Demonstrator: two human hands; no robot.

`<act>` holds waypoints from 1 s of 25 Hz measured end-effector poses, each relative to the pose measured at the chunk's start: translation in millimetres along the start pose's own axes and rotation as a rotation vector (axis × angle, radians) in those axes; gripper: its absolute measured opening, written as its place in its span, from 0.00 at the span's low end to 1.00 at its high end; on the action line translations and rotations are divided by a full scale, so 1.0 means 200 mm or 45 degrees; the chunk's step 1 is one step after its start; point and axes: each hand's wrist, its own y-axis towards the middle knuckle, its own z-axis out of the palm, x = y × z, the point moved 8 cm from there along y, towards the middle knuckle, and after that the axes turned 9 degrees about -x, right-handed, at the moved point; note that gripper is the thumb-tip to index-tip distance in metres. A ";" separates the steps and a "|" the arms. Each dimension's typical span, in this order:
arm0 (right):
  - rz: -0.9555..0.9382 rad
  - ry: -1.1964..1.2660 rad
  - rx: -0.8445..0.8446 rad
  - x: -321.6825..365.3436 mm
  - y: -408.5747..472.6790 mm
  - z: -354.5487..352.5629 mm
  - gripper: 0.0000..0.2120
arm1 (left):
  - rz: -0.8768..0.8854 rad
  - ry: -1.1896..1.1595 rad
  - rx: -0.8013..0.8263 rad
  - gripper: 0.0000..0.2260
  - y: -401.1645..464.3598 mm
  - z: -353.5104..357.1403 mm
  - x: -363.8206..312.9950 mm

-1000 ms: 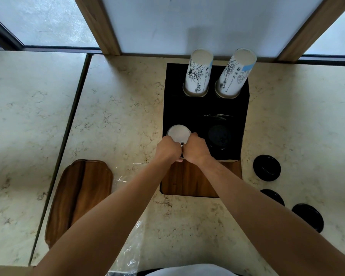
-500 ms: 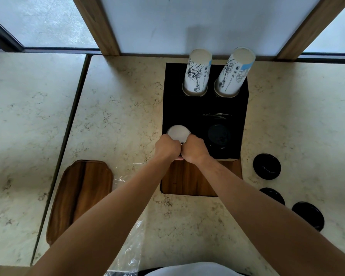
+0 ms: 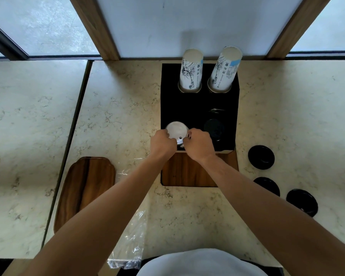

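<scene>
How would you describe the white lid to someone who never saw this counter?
Find the black holder on the marble counter. At its near left sits the white lid, held by the left hand and right hand; all other lids are black.

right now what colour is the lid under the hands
White. The lid shows best in the head view, gripped by the left hand and right hand.

Both hands are working at the near-left slot of the black cup holder (image 3: 187, 108), with the left hand (image 3: 163, 143) and right hand (image 3: 199, 145) each pinching the near rim of the white lid (image 3: 176, 128) sitting there. Two paper cup stacks (image 3: 191, 71) are sticking up from the holder's far slots, and three loose black lids (image 3: 261, 157) are lying just right of the holder.
</scene>
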 end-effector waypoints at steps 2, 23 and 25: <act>-0.027 0.118 -0.084 -0.01 -0.06 -0.07 0.13 | 0.103 0.020 0.005 0.25 -0.10 -0.04 -0.04; 0.177 0.236 -0.189 -0.57 -0.62 -0.32 0.18 | 0.284 0.116 0.315 0.19 -0.60 0.25 0.08; 0.263 0.207 -0.229 -0.70 -0.67 -0.39 0.18 | 0.313 0.120 0.382 0.19 -0.65 0.35 0.03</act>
